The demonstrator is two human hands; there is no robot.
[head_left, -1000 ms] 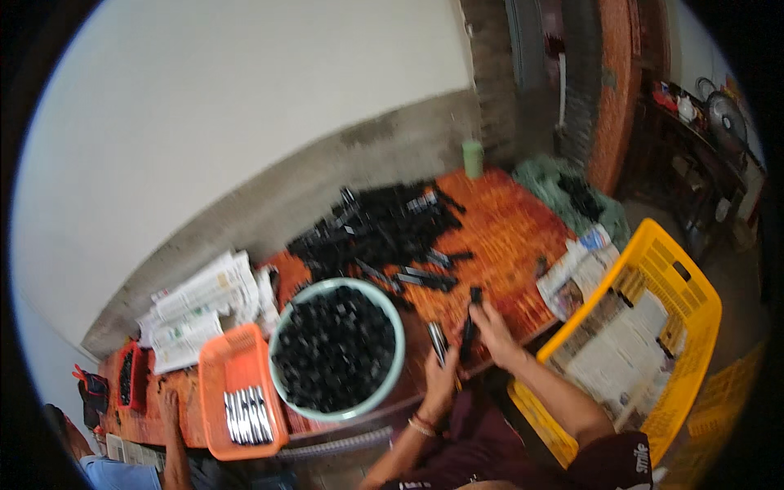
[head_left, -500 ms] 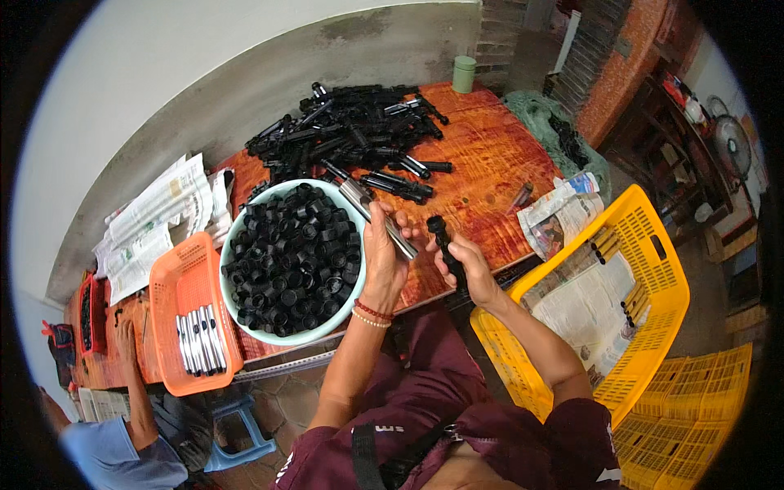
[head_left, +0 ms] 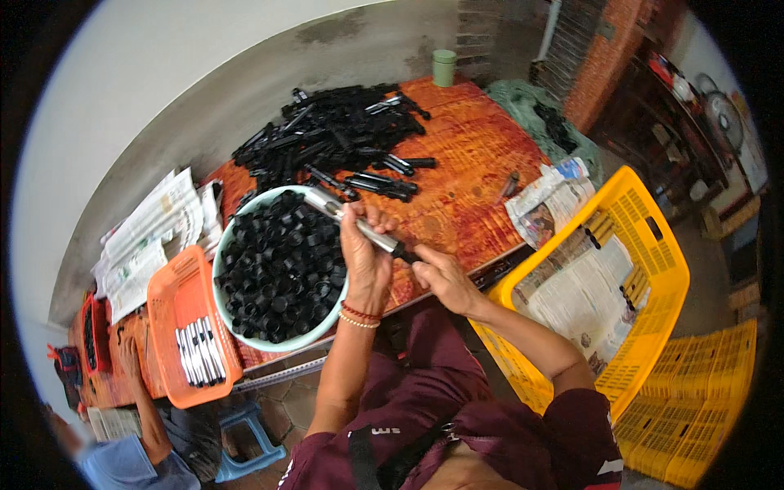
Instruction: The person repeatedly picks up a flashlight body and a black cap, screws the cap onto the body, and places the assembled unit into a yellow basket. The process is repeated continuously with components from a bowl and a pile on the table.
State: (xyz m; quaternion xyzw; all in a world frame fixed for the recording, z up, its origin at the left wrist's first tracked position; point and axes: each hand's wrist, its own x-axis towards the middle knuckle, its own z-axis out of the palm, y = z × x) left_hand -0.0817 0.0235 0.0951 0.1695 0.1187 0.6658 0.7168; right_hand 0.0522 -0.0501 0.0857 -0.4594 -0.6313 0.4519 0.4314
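My left hand (head_left: pixel 365 260) is closed around a shiny silver tube (head_left: pixel 379 238), held slanting over the right edge of a pale green basin (head_left: pixel 282 346). At the tube's near end, my right hand (head_left: pixel 446 282) pinches a black plastic part (head_left: pixel 404 253) that meets the tube's opening. How far it sits inside cannot be seen, as my fingers cover most of it. Black ring-like caps (head_left: pixel 282 282) fill the basin. Beyond it lies a heap of long black parts (head_left: pixel 327 135), some with silvery sections.
An orange basket (head_left: pixel 167 306) with several silver tubes (head_left: pixel 200 351) stands left of the basin. At right is a yellow crate (head_left: pixel 665 282) lined with newspaper. A green canister (head_left: pixel 443 68) stands on the table (head_left: pixel 474 135). A co-worker (head_left: pixel 135 453) sits at lower left.
My right hand has brought the black part from beside the tube to its near end. The view has shifted slightly; my left hand keeps hold of the tube.
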